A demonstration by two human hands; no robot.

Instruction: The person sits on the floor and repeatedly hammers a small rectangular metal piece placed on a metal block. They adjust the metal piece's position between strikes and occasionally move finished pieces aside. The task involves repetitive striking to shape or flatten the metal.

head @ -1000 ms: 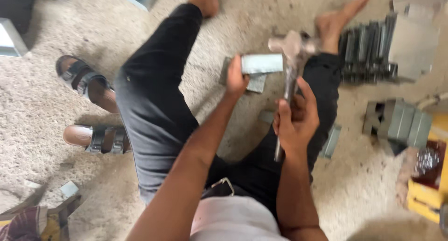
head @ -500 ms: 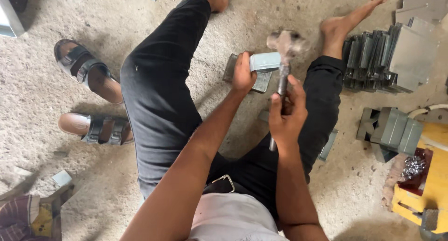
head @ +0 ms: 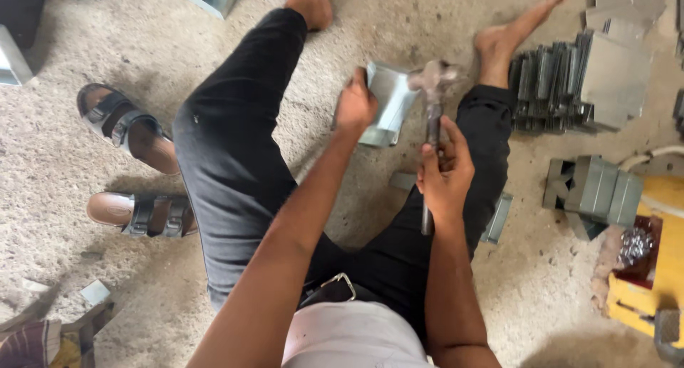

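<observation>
A person sits on a rough concrete floor point(head: 85, 47) with legs spread, working a small piece of bent sheet metal point(head: 388, 101) between the knees. The left hand point(head: 354, 106) is curled around the near edge of the piece, fingers closed on it, holding it tilted off the floor. The right hand point(head: 445, 174) is wrapped tight around the handle of a hammer point(head: 432, 111), whose head sits level with the piece's right edge, touching or just beside it; blur makes the contact hard to judge.

The piece already shows a fold along its lower side, so the shaping appears to be partly done, though the pictures do not show how much more it needs. To the right, a stack of folded metal pieces point(head: 563, 79) stands in a row near the bare right foot, and a smaller group of grey brackets point(head: 595, 190) lies beside a yellow box point(head: 652, 282). Whether these are finished or waiting cannot be told from shape alone. A flat strip of metal point(head: 499, 218) lies beside the right leg.

A pair of sandals point(head: 135, 168) rests on the floor to the left, well apart from the work.
</observation>
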